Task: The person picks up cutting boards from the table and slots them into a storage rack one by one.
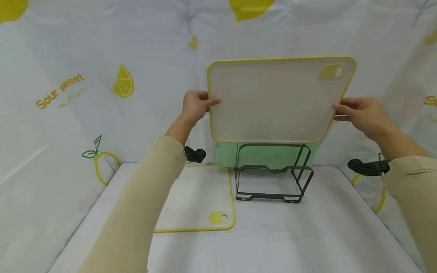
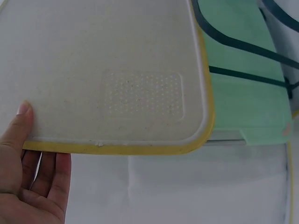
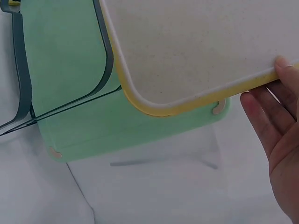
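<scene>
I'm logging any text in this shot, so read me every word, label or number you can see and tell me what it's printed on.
"Sour sweet": yellow print on the white lemon-pattern cloth backdrop, left side.
"So...": cut off by the frame edge, on the same cloth at the far right; probably the same phrase, but the rest is out of view.
The held cutting board, the green board, the flat board and the wire rack show no readable text.

This looks like a staged kitchen booth rather than a real kitchen: a white cloth printed with yellow lemons and the words "Sour sweet" (image 1: 60, 91) hangs as backdrop on all sides and drapes the bench (image 1: 307, 235). On it stand kitchen goods: a dark wire rack (image 1: 273, 178) holding a pale green plastic cutting board (image 1: 269, 155), and a flat yellow-rimmed white cutting board (image 1: 198, 197) beside it.
</scene>
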Motion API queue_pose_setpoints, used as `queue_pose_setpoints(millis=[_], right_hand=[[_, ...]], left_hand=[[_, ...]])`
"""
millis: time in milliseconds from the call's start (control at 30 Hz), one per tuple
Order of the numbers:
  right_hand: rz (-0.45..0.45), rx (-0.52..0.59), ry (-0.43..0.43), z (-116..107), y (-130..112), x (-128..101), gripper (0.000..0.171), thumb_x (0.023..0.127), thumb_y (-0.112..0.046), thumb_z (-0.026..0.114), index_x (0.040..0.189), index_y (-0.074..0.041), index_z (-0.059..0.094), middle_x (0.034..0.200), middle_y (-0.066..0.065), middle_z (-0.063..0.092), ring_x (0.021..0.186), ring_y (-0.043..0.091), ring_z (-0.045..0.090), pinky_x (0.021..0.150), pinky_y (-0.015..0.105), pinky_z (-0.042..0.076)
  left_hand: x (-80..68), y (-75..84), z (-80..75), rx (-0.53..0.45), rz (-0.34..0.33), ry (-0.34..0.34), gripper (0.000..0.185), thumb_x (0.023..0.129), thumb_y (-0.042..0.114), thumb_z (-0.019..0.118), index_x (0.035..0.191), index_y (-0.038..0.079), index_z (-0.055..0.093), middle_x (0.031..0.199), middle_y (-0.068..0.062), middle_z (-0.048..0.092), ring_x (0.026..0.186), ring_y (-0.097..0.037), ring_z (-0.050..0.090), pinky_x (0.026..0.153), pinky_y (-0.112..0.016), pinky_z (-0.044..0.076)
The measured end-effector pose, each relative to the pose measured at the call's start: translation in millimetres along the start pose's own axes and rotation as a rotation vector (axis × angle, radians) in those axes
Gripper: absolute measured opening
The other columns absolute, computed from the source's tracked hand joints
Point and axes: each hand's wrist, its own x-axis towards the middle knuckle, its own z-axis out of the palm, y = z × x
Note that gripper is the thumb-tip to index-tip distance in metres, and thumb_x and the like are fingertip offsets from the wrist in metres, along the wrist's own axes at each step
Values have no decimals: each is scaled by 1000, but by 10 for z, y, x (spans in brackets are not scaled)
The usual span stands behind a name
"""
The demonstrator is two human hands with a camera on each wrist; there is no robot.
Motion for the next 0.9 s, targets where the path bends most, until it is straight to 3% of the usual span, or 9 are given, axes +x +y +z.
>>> queue_pose_setpoints(millis=[200,267,333,433,567,633,733,800,900], right_hand=[[25,-34,-14,63,102,-22,43,95,-47,65,132,-24,67,92,-35,67,80,-13,68,121,68,8],[11,-58,-7,98,143,-11,42,96,-46,65,130,-23,67,92,-35,67,81,-13,68,124,50,28],[-9,-85,6,147,187,11,37,96,-45,64,127,-23,68,91,-35,67,81,-12,69,111,28,48],[-16,-121,2,230,252,39,40,98,-45,63,127,-19,68,91,-36,65,82,-13,68,100,27,55],[19,-130,-27,300,360,20,64,98,-47,62,141,-1,56,88,-39,61,81,-15,66,115,64,32],[24,-140,-35,313,421,-1,70,99,-47,60,143,6,51,88,-40,59,81,-15,65,114,62,34],[26,-168,-40,325,503,-21,71,100,-48,58,143,8,51,90,-40,58,84,-15,65,110,48,46],[21,-179,-38,338,553,-29,71,100,-48,57,142,9,51,90,-40,58,85,-15,65,96,30,57],[23,-163,-34,358,620,-39,71,100,-47,58,141,11,51,89,-40,59,84,-15,65,80,11,56]], left_hand=[[-29,-117,56,25,-25,-5,34,88,27,81,107,0,76,91,2,68,77,-12,55,72,-23,47],[-34,-161,62,35,-32,-6,33,88,28,81,106,0,76,89,2,66,76,-13,54,71,-23,47],[-40,-210,60,55,-32,-4,33,88,29,80,106,1,76,86,3,65,77,-13,53,70,-23,46],[-55,-302,54,89,-33,6,32,88,29,81,104,1,77,80,4,62,76,-14,52,68,-24,45],[-63,-446,102,125,-42,-9,32,88,30,80,102,1,77,77,3,61,75,-14,53,67,-25,45],[-59,-508,145,136,-44,-20,32,88,31,80,101,1,77,76,4,60,75,-14,53,66,-25,45],[-58,-580,208,149,-47,-23,33,88,32,80,101,2,77,75,4,61,74,-13,55,65,-24,45],[-70,-620,240,154,-50,-23,33,88,33,80,100,2,77,74,3,61,73,-14,56,64,-25,45],[-94,-675,280,155,-47,-34,34,89,33,80,102,1,77,76,1,63,73,-14,55,64,-24,45]])
